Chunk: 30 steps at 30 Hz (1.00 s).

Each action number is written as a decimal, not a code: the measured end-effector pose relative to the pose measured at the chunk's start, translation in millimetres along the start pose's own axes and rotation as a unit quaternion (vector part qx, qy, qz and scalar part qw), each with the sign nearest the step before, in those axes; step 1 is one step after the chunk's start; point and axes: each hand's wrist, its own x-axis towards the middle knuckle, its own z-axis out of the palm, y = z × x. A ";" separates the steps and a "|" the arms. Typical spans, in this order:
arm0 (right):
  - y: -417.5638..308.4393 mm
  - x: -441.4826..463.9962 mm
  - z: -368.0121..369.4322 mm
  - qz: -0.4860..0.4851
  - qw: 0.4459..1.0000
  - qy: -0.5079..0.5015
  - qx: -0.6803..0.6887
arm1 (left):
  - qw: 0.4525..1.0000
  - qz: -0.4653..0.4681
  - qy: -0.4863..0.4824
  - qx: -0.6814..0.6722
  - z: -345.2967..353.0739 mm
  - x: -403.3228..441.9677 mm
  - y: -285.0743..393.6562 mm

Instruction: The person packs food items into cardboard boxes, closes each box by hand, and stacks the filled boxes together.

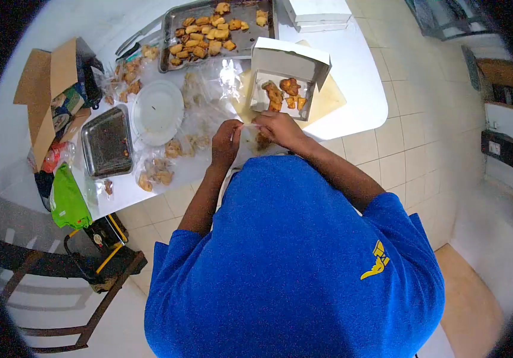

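Your left grip [226, 142] and right grip [280, 130] are pinched closed on a thin plastic bag [248, 125].
You have its pale edge stretched between your fingertips, by the near edge of the bench [365, 89]; browned food [263, 142] shows below your right grip, though I cannot tell whether it is bagged. Just beyond that grip, an open white box [286, 58] holds fried pieces [273, 94]; farther off sits the baking tray [246, 42].

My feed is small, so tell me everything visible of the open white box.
The open white box looks like thin cardboard, its lid raised on the far side. It sits on a yellowish board, holding several browned food pieces. The right hand overlaps its near edge; contact is unclear.
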 end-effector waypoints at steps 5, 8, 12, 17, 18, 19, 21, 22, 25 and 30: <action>-17.1 -7.1 -15.2 0.057 0.998 -0.005 -0.012 | 0.993 0.110 -0.019 0.049 2.6 0.3 -10.1; 7.7 -23.7 2.0 -0.057 0.988 0.011 -0.145 | 0.982 0.161 -0.061 0.072 2.7 -5.8 -8.0; 4.2 -32.2 -0.7 -0.060 0.977 -0.009 -0.202 | 0.977 0.174 -0.060 0.110 8.9 -15.9 -10.0; -6.0 -21.3 -2.4 -0.097 0.976 0.037 -0.191 | 0.998 -0.018 0.045 0.033 18.0 -17.2 1.2; -9.7 -15.0 -3.5 -0.087 0.977 0.026 -0.192 | 0.990 -0.118 0.050 -0.064 22.1 -17.4 -1.4; -15.7 -7.3 -7.5 -0.077 0.978 0.015 -0.194 | 0.962 -0.216 0.054 -0.159 24.5 -15.6 0.3; -16.7 2.5 -6.1 -0.065 0.980 -0.003 -0.188 | 0.975 -0.190 0.034 -0.110 20.2 -12.4 -6.4; -13.0 6.9 -3.2 -0.064 0.981 -0.010 -0.181 | 0.972 -0.191 0.020 -0.138 18.3 -11.5 -13.8; -9.0 8.3 -8.9 -0.065 0.987 -0.054 -0.134 | 0.971 -0.168 0.023 -0.168 14.2 -8.8 -7.1; 16.8 -3.6 13.5 -0.079 0.996 0.017 -0.037 | 0.998 -0.003 0.037 0.051 14.3 -14.3 -13.9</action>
